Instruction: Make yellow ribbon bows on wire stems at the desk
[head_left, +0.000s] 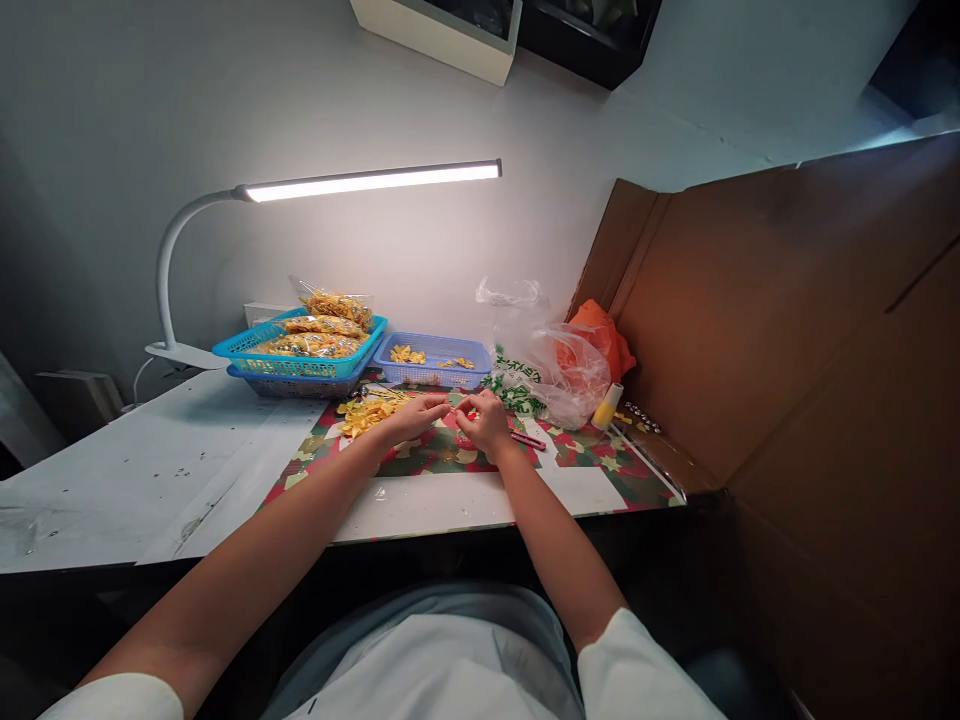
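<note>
My left hand [420,413] and my right hand [484,420] meet fingertip to fingertip over the patterned sheet on the table. Both are closed in a pinch; whatever sits between the fingers is too small to make out. Just left of my left hand lies a pile of yellow-gold pieces [366,414]. A slim dark red tool [528,440] rests on the sheet beside my right wrist. Behind the hands stands a shallow blue-purple basket [435,372] with small heaps of gold pieces in it.
Stacked baskets [300,368] at the left hold bags of gold pieces [311,343]. A lit lamp [375,182] arches above. Plastic bags [559,370], a yellow bottle with a pale cap [606,408] and a tall cardboard panel [787,330] stand on the right.
</note>
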